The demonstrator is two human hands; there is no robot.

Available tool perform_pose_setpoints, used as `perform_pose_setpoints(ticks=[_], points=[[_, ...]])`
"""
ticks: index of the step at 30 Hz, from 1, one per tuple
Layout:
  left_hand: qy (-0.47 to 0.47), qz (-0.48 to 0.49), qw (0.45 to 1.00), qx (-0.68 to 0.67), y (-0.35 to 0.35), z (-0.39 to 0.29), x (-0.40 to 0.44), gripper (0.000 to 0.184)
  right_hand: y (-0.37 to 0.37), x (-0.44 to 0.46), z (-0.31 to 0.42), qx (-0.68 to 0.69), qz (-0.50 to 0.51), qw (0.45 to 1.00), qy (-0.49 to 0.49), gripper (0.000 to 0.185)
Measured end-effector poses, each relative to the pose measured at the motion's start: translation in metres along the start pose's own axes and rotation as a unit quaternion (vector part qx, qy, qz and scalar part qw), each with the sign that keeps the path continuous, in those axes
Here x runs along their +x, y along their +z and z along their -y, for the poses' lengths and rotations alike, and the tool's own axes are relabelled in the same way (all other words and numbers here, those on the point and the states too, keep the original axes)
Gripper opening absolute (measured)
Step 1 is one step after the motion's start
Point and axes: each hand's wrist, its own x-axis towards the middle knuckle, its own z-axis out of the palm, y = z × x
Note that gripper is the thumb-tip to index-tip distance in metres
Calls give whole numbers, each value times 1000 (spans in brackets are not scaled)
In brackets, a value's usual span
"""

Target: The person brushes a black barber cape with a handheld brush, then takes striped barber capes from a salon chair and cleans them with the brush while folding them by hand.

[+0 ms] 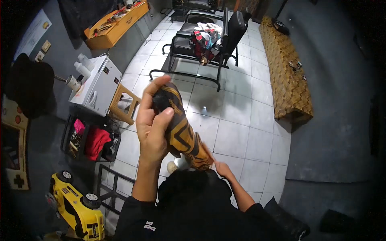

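My left hand (155,124) is raised in front of me, fingers and thumb curled round the upper end of a long, narrow black-and-gold patterned cloth piece (183,134). A plain black part (161,101) shows between that thumb and fingers. The piece slants down to the right towards my lap. At its lower end is my right hand (222,169), closed and pinching a thin brown edge (206,152) that stands off its right side. I cannot tell whether that edge belongs to the cloth piece.
A black reclining chair (189,40) with clothes on it stands ahead. On the left are a small white fridge (102,78) with cups on top, a wooden stool (124,103), a black rack (70,136) and a yellow toy car (74,205). A woven bench (283,64) lines the right wall.
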Motion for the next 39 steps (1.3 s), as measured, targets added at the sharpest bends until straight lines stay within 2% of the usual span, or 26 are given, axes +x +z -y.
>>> perform_pose_setpoints(ticks=[2, 3, 4, 7, 9, 10, 11, 13, 15, 17, 19, 22, 23, 25, 26, 28, 29, 30, 31, 32, 33, 34, 36, 37, 38, 39], points=[[-57, 9, 998, 11, 1, 9, -4, 45, -51, -11, 50, 193, -149, 969, -32, 44], [-65, 7, 997, 39, 8, 11, -6, 41, -79, -18, 80, 349, -124, 928, -46, 43], [-100, 21, 994, 33, 11, 14, -11, 37, -103, -27, 109, 495, -96, 861, -60, 42], [-133, 62, 989, 35, 18, 28, -16, 36, -146, -60, 179, 614, -73, 754, -222, 42], [-138, 57, 988, 38, 32, 26, -21, 34, -142, -59, 208, 531, -166, 782, -281, 48], [-143, 59, 988, 24, 33, 27, -24, 34, -134, -53, 222, 522, -232, 760, -311, 50], [-144, 104, 983, 48, 25, 28, -25, 30, -124, -42, 221, 529, -210, 756, -324, 50], [-137, 135, 980, 42, 20, 23, -25, 28, -85, -3, 177, 327, -197, 886, -265, 45], [-127, 129, 983, 18, 19, 16, -24, 27, -52, 17, 135, 193, -108, 966, -133, 45], [-120, 130, 984, -15, 12, 11, -23, 26, -22, 21, 89, 63, -55, 995, -52, 50], [-127, 105, 985, -59, 7, 13, -25, 23, 0, 22, 51, 13, -41, 999, 3, 57], [-136, 84, 984, -77, 1, 20, -34, 19, 12, 37, 14, 37, -39, 996, 65, 60], [-138, 80, 984, -79, 2, 22, -34, 18, 17, 41, 2, 74, -162, 984, 24, 53], [-179, 75, 981, -8, 4, 19, -35, 15, -49, 14, 56, 304, -181, 934, 51, 58], [-202, 72, 976, 27, 5, 18, -38, 14, -89, -14, 93, 471, -151, 867, 56, 50], [-209, 81, 974, 39, 7, 23, -37, 12, -117, -38, 131, 504, -194, 841, -8, 38], [-217, 82, 972, 39, 8, 25, -37, 13, -112, -43, 139, 373, -261, 888, -69, 33], [-227, 83, 970, 38, 10, 26, -38, 14, -114, -51, 147, 355, -248, 891, -137, 29], [-201, 124, 970, 55, 7, 28, -38, 16, -118, -60, 157, 341, -233, 887, -206, 26], [-175, 164, 968, 72, 0, 29, -38, 18, -127, -69, 168, 443, -139, 840, -282, 22], [-148, 204, 964, 89, -5, 29, -39, 20, -141, -80, 187, 395, -173, 846, -313, 23], [-160, 168, 971, 64, -4, 27, -41, 31, -129, -72, 179, 349, -186, 870, -294, 23], [-103, 115, 988, 27, -17, 35, -43, 37, -87, -43, 153, 253, -205, 910, -256, 24], [-117, 60, 990, 54, -20, 32, -43, 42, -83, -39, 142, 152, -152, 963, -163, 28], [-70, 39, 996, 46, -24, 33, -44, 42, -56, -23, 116, 46, -121, 987, -95, 27], [-84, 14, 996, 14, -28, 30, -46, 42, -55, -25, 104, 42, -102, 991, -69, 33]])
